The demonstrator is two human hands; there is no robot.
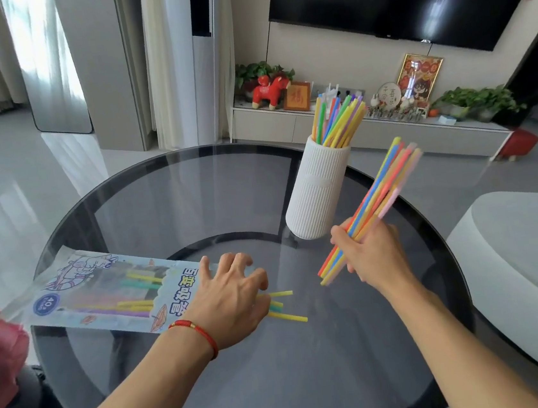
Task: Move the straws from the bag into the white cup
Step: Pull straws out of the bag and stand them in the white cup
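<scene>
Multicoloured straw bundle (373,207) gripped by right hand (372,254), left hand (230,300) spread on bag (103,294), ribbed white cup (320,191).

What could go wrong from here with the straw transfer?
1. The white cup is tall, narrow and already holds many straws; pushing in the bundle gripped by the right hand could tip it or bounce straws out.
2. The loose straws poke out of the bag under the left hand; on the smooth glass table they might roll away.
</scene>
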